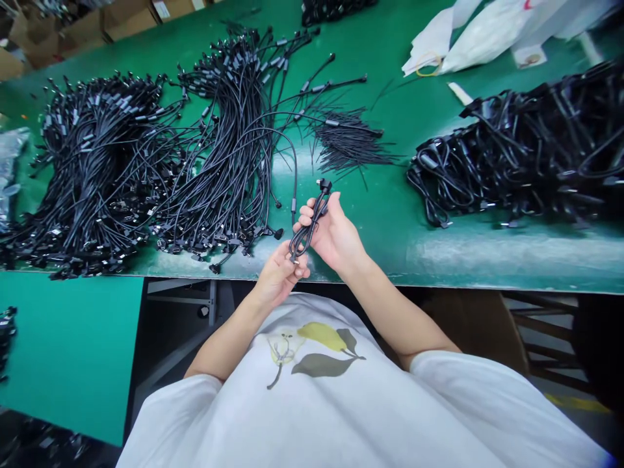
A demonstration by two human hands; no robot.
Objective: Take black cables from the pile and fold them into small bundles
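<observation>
A black cable (303,237), folded into a small bundle, is held between both hands just above the table's front edge. My left hand (280,273) is closed around its lower end, fingers pinching near a connector. Around the bundle's upper part my right hand (336,234) is closed, its thumb pointing up beside the black plug (324,186) at the top. Past the hands lies a pile of thin black ties (351,140). To the left, a long heap of loose black cables (234,130) spreads out, some strands reaching toward my hands.
Another large cable heap (92,149) lies farther left. Stacked bundled cables (526,149) fill the right side of the green table (487,260). White plastic bags (487,39) lie at the back right, cardboard boxes (127,19) at the back left. A lower green surface (68,344) is at left.
</observation>
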